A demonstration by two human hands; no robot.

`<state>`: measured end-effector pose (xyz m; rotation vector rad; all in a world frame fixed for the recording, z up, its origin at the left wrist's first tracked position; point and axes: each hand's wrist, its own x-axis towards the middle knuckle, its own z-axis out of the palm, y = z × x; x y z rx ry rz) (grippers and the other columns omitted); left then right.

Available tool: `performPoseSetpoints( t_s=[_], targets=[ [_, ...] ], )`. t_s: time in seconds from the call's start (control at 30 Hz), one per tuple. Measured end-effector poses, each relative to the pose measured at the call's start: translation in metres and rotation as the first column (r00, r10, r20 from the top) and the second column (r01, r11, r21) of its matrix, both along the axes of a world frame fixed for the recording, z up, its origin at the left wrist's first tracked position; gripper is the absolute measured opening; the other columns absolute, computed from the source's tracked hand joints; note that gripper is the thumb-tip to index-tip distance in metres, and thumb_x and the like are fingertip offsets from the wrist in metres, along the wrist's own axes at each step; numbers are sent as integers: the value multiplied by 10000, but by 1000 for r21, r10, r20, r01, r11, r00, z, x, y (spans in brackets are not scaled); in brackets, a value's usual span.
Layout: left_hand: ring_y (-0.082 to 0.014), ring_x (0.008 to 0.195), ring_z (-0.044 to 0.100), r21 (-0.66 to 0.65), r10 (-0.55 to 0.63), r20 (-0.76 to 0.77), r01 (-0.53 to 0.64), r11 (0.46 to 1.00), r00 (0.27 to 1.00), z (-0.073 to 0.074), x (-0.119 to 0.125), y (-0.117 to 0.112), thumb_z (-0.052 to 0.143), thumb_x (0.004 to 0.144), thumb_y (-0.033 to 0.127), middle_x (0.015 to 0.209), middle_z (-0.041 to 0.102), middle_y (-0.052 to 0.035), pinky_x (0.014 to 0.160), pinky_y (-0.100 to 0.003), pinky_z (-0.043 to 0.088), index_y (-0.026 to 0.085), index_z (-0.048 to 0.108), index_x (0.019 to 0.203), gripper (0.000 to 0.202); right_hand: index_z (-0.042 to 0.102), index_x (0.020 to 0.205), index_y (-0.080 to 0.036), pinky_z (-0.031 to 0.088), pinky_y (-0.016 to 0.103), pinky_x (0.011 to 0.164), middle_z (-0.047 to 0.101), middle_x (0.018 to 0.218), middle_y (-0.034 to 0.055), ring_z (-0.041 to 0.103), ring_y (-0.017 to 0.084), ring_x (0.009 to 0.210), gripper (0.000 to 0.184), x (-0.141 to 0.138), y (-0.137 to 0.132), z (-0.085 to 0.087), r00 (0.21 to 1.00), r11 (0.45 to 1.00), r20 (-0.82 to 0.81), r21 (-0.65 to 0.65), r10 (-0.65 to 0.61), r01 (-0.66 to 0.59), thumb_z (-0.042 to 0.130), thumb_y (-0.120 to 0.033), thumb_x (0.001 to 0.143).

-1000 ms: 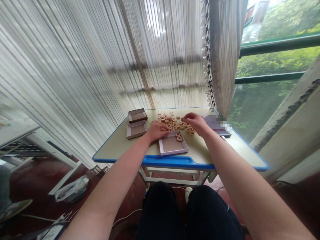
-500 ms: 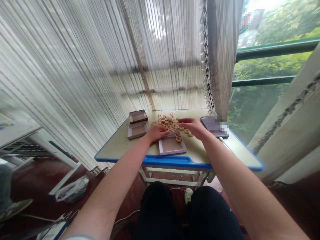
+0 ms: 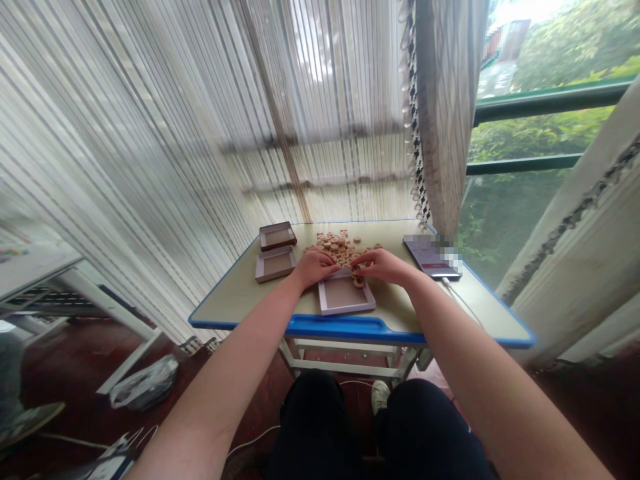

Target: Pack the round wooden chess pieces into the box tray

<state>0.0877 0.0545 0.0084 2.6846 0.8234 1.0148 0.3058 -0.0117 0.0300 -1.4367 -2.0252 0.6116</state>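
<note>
Round wooden Chinese chess pieces (image 3: 341, 245) lie in a loose pile on the small table. A shallow light box tray (image 3: 346, 308) sits on the near side of the pile, with a chess piece (image 3: 359, 283) in its far right corner. My left hand (image 3: 315, 267) is at the tray's far left corner, fingers curled together against the pile's near edge; what they grip is hidden. My right hand (image 3: 382, 265) is closed at the far right corner, thumb and fingers pinching a chess piece that is mostly covered.
Another light box tray (image 3: 258, 273) and a dark-rimmed box lid (image 3: 261, 244) stand at the table's left. On the right lies a phone (image 3: 430, 257) with a white cable (image 3: 463, 299). The blue-edged table (image 3: 225, 303) stands against a string curtain (image 3: 340, 193).
My right hand has moved left and nearer, from the pile's right side to the tray's far right corner. My left hand has barely moved.
</note>
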Motion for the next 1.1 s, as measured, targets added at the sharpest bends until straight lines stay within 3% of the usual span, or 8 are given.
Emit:
performPoseSetpoints(
  t_s=[0.13, 0.43, 0.6, 0.7, 0.83, 0.93, 1.0, 1.1],
  targets=[
    [-151, 738, 637, 3, 6, -9, -6, 1000, 1000, -1, 0, 0, 646, 727, 366, 730, 708, -13, 811, -294, 445, 205, 717, 652, 192, 727, 925, -229, 413, 249, 633, 666, 781, 9, 555, 148, 686, 283, -1, 2, -1, 996, 1000, 83, 7, -21, 20, 632, -311, 671],
    [-156, 754, 639, -22, 24, -29, -24, 999, 999, 2, 1, -2, 643, 728, 359, 739, 709, -10, 802, -297, 448, 207, 715, 656, 183, 726, 901, -230, 408, 242, 651, 653, 788, 9, 546, 145, 711, 271, -1, 2, 0, 995, 1000, 99, -1, -23, 23, 644, -301, 654],
    [-155, 762, 635, -16, 18, -18, -18, 1000, 1000, 1, 1, -3, 647, 726, 367, 751, 708, -13, 840, -300, 431, 204, 708, 635, 197, 722, 909, -206, 406, 223, 616, 641, 758, 10, 525, 119, 651, 289, 0, 0, 2, 999, 1000, 40, 17, -27, 27, 664, -287, 638],
    [-151, 732, 619, -7, 73, -10, -73, 997, 997, 1, 0, -3, 594, 765, 416, 716, 692, -19, 780, -283, 438, 194, 699, 634, 279, 723, 890, -189, 403, 219, 582, 637, 706, 11, 512, 107, 594, 258, 0, -1, 3, 999, 999, 0, 4, -49, 49, 629, -299, 677],
    [-144, 655, 585, 15, 266, 14, -266, 964, 964, 2, -4, -2, 408, 862, 475, 627, 640, -29, 660, -264, 422, 173, 675, 640, 461, 700, 963, -190, 413, 228, 597, 648, 712, 23, 527, 112, 584, 291, 9, 5, 0, 966, 962, -4, 94, -258, 257, 524, -259, 742],
    [-147, 653, 581, 29, 341, 34, -342, 939, 940, 2, -6, -1, 387, 869, 477, 617, 630, -34, 648, -261, 416, 167, 667, 639, 476, 707, 929, -177, 421, 238, 731, 678, 894, 73, 588, 163, 789, 288, 23, 13, -6, 878, 860, 77, 257, -472, 440, 524, -213, 710],
    [-149, 674, 585, 25, 300, 36, -301, 953, 953, 2, -5, -2, 459, 837, 457, 628, 638, -31, 679, -263, 427, 172, 672, 634, 410, 712, 899, -175, 415, 246, 763, 686, 924, 87, 597, 191, 859, 278, 30, 17, -9, 830, 830, 130, 236, -543, 506, 517, -224, 707],
    [-152, 731, 596, -9, 181, 55, -181, 983, 982, 0, -4, -3, 615, 730, 340, 693, 667, -22, 748, -268, 444, 176, 682, 634, 201, 709, 904, -169, 421, 244, 733, 698, 883, 92, 613, 203, 843, 294, 37, 18, -11, 813, 826, 144, 106, -564, 554, 504, -255, 712]
  ],
)
